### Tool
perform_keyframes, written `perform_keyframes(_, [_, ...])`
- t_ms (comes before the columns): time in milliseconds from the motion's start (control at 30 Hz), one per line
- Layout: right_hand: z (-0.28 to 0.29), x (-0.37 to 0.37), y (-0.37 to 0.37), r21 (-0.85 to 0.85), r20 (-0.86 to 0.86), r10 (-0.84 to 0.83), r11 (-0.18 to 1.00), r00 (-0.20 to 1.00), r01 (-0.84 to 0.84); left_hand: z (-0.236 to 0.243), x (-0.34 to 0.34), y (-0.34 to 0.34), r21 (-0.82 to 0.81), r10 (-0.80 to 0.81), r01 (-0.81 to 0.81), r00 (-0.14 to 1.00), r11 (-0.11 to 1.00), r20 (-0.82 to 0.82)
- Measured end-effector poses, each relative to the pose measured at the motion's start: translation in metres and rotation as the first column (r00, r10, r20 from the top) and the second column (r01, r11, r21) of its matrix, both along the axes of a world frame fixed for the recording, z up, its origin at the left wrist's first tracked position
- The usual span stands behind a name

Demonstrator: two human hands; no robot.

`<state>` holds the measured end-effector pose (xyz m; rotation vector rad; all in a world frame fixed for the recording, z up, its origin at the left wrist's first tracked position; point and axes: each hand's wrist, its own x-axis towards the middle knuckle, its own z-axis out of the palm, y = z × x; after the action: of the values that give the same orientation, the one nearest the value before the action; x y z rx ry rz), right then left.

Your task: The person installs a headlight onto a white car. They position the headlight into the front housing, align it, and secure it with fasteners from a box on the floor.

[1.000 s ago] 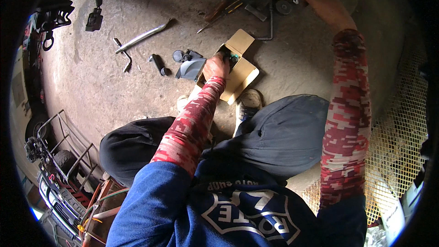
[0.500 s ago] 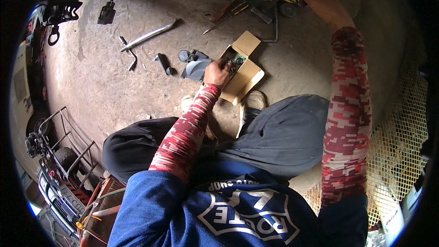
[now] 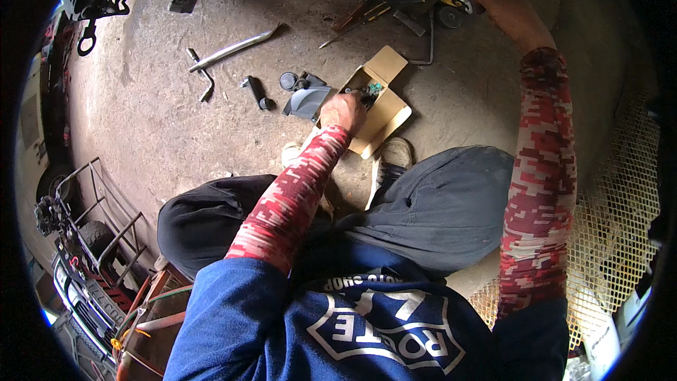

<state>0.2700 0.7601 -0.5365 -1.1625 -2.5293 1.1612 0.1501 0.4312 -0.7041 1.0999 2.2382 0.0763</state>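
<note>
My left hand (image 3: 343,112) is at the near left side of an open cardboard box (image 3: 386,113), fingers curled down and their tips hidden at the box's edge. Small dark parts (image 3: 367,94) and a bit of green show inside the box. Touching the hand on its left is a grey curved plastic piece (image 3: 309,103). My right hand (image 3: 509,11) reaches to the far right, its fingers bent in at a shaded heap of hand tools (image 3: 423,1). White and yellow handles (image 3: 457,1) lie by its fingertips; what it grips is too dark to make out.
Left on the concrete floor lie a long metal bar (image 3: 240,46), a bent wrench (image 3: 204,77) and a black handle-like part (image 3: 255,93). A dark round disc (image 3: 450,17) sits among the tools. Metal mesh (image 3: 599,240) is at my right, a metal rack (image 3: 113,212) at my left.
My left hand has drawn slightly back from inside the box toward its near left edge, its fingers now more hidden. The right hand stays at the tools. The whole view has shifted a little.
</note>
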Motion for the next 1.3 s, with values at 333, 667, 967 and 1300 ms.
perform_keyframes(333, [0.001, -0.003, -0.001, 0.054, -0.005, 0.029, 0.998, 1.000, -0.028, -0.002, -0.009, -0.019, 0.023, 0.158, -0.159, 0.986, 0.987, 0.047])
perform_keyframes(667, [0.015, -0.010, -0.017, 0.062, 0.070, -0.020, 0.998, 0.997, 0.015, -0.015, -0.018, -0.025, 0.104, -0.131, 0.126, 0.990, 0.987, 0.049])
perform_keyframes(967, [0.012, -0.031, -0.038, 0.039, 0.085, -0.024, 0.999, 0.996, 0.021, 0.077, -0.075, -0.004, 0.341, 0.001, -0.092, 0.966, 0.936, 0.257])
perform_keyframes(1300, [-0.003, -0.021, -0.052, 0.021, 0.193, 0.168, 0.984, 0.967, -0.176, 0.212, -0.217, -0.019, 0.175, -0.108, 0.112, 0.994, 0.978, -0.035])
